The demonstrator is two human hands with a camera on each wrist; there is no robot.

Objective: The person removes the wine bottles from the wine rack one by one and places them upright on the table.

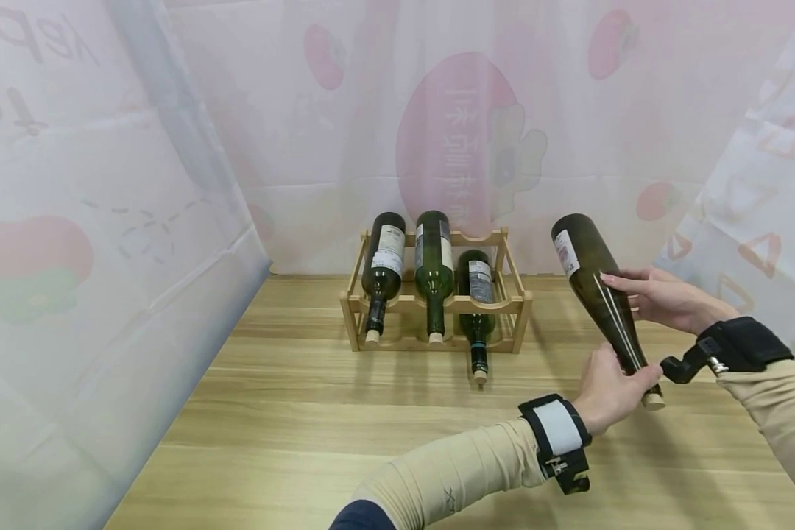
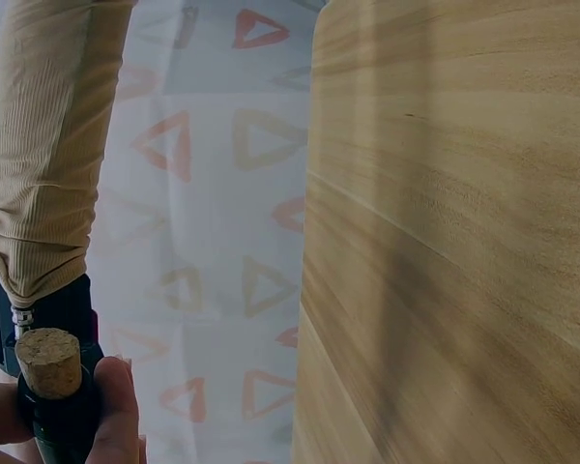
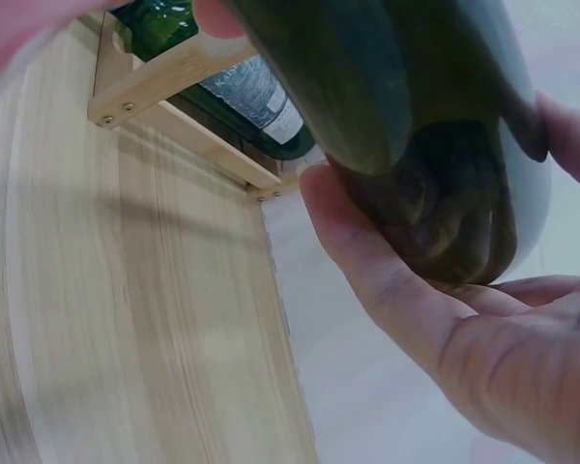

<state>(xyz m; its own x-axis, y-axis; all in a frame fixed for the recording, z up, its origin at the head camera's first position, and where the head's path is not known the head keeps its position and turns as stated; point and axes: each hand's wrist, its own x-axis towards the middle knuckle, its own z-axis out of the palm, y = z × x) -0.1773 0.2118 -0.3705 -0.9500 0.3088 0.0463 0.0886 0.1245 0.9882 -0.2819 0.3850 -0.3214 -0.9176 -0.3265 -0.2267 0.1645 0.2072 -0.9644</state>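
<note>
A dark green wine bottle (image 1: 595, 258) is tilted above the table's right side, its base up and away and its corked neck down toward me. My left hand (image 1: 608, 390) grips the neck just above the cork (image 2: 48, 362). My right hand (image 1: 669, 298) holds the body, thumb on the near side and fingers beneath, as the right wrist view shows. To the left stands a two-tier wooden wine rack (image 1: 404, 304). Two corked bottles, a dark one (image 1: 384, 258) and a green one (image 1: 433, 258), lie in its upper tier. Another bottle (image 1: 480, 283) lies lower at the right.
The rack stands at the back of the wood-grain table (image 1: 291, 412), near a pale printed curtain (image 1: 344, 147). More curtain hangs along the left and right sides. The necks in the rack stick out toward me.
</note>
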